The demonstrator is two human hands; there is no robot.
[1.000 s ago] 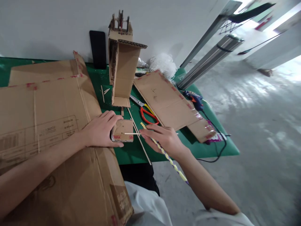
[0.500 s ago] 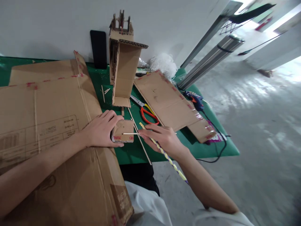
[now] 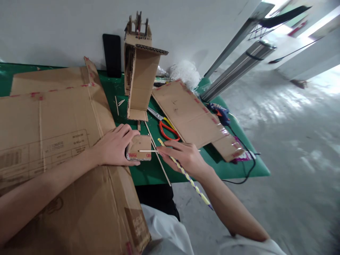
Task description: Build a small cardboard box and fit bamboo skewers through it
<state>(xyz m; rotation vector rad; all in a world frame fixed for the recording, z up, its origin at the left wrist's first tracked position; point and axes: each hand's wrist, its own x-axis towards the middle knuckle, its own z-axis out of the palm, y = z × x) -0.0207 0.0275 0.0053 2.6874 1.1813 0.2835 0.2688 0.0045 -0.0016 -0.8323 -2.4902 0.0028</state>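
My left hand (image 3: 117, 146) is wrapped round the left side of a small cardboard box (image 3: 143, 144) near the table's front edge. Pinched in my right hand (image 3: 184, 156) is a thin wooden stick (image 3: 148, 151), whose tip meets a small dark hole in the box face; whether it goes in I cannot tell. The same hand also holds a yellow and purple patterned pencil-like rod (image 3: 195, 186), slanting down to the right. A longer wooden stick (image 3: 162, 164) lies on the table between box and right hand. Red-handled scissors (image 3: 168, 131) lie just beyond my right hand.
A tall cardboard structure (image 3: 145, 78) stands behind the box, beside a black phone-like slab (image 3: 112, 56). Large cardboard sheets (image 3: 61, 117) cover the left; another cardboard piece (image 3: 186, 109) lies right. A glue gun (image 3: 220, 112) with a cable rests near a metal post (image 3: 239, 71).
Hardly anything differs. Both hands, the small box and the stick keep their places; the view has shifted very slightly.
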